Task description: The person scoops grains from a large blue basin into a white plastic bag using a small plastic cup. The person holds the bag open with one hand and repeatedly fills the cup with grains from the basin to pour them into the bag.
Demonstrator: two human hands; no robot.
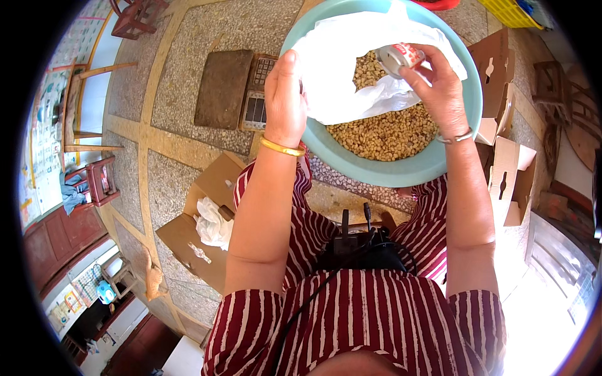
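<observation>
A large pale turquoise basin [385,178] holds many small tan beans or kernels [385,138]. Over them lies a white plastic bag [329,61], its mouth spread toward me. More kernels [368,73] show through the bag's mouth; whether they lie inside the bag or under it I cannot tell. My left hand [284,101], with a gold bangle on the wrist, holds the bag's left edge. Between thumb and fingers of my right hand [439,89] is a small clear cup [394,60] with a red-and-white printed side. It is tilted above the bag's mouth, and its contents are unclear.
An open cardboard box [188,244] with crumpled white plastic stands left of my legs. More cardboard boxes [491,70] are right of the basin. A dark board [223,89] lies on the stone floor. An orange cat [153,280] is at lower left. A yellow crate [510,13] stands far right.
</observation>
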